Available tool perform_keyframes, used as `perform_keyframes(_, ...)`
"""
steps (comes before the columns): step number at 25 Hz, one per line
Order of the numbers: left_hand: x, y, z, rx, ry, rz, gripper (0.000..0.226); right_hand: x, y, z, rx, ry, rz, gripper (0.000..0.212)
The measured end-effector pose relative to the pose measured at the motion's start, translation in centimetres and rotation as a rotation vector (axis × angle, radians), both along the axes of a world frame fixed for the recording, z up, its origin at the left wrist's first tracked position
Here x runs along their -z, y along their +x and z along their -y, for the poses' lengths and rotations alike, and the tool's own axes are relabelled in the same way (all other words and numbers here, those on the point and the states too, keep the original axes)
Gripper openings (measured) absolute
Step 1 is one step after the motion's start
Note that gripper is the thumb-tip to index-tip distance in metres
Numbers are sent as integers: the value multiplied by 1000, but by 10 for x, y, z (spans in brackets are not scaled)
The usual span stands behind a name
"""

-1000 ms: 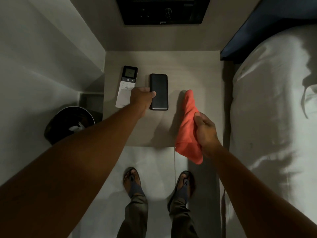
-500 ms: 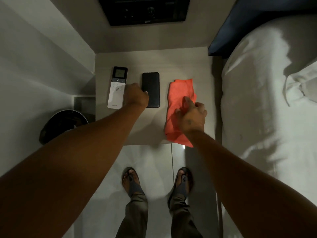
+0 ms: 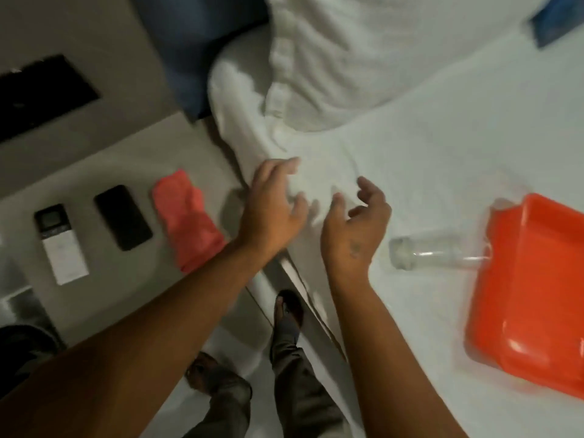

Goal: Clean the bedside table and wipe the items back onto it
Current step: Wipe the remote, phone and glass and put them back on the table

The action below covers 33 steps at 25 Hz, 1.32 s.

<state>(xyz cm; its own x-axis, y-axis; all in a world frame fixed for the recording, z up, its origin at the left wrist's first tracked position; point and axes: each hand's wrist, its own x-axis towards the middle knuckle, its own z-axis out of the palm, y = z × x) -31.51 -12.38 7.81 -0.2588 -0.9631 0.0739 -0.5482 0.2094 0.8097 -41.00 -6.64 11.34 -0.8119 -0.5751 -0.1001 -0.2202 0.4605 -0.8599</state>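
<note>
On the bedside table (image 3: 126, 286) lie a white remote (image 3: 60, 245), a black phone (image 3: 122, 217) and a crumpled red cloth (image 3: 189, 219), side by side from left to right. My left hand (image 3: 271, 207) hovers empty with spread fingers over the bed's near edge, just right of the cloth. My right hand (image 3: 357, 222) is beside it over the white sheet, fingers curled apart, holding nothing. A clear glass (image 3: 433, 252) lies on its side on the bed, right of my right hand, its mouth touching an orange tray (image 3: 531, 298).
The white bed (image 3: 410, 137) with a pillow (image 3: 347, 58) fills the right side. A dark wall panel (image 3: 38, 93) sits behind the table. A dark bin (image 3: 22, 346) stands at the lower left. My feet (image 3: 287, 314) stand in the narrow gap between table and bed.
My view swung right toward the bed. My right hand let go of the red cloth, which now lies on the table. My left hand left the phone. Both hands moved over the bed.
</note>
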Motion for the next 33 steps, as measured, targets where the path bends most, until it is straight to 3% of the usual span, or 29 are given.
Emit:
perform_keyframes(2,-19,-59,-31,311,44,-56,58,-12,-51,-39,243,40,-7,45)
perform_keyframes(5,-22,-119,-64,673,59,108,80,-16,-113,-84,489,155,100,59)
perform_keyframes(7,-16,-143,-72,784,88,240,88,-11,-135,-95,535,192,216,66)
perform_keyframes(9,-12,-157,-76,779,91,284,79,-7,-144,-96,511,146,326,64)
perform_keyframes(13,-10,-143,-81,578,121,220,66,-18,-132,-84,410,28,429,47)
perform_keyframes(17,-9,-68,-62,250,386,47,77,-21,-62,-50,59,108,209,46)
perform_keyframes(21,10,38,-47,-99,364,66,45,-1,38,-3,-320,144,146,44)
perform_keyframes(24,33,108,-37,-449,486,-111,3,33,111,28,-648,186,174,43)
perform_keyframes(26,48,151,-40,-577,648,-287,9,59,147,44,-769,218,188,40)
perform_keyframes(27,52,170,-45,-582,643,-237,9,74,160,51,-794,230,182,39)
perform_keyframes(29,72,199,-53,-647,700,-265,47,109,178,67,-874,270,101,39)
perform_keyframes(31,79,215,-56,-770,725,-317,60,142,188,81,-1020,415,-118,42)
perform_keyframes(33,90,224,-60,-836,748,-447,52,166,195,89,-1188,560,-394,45)
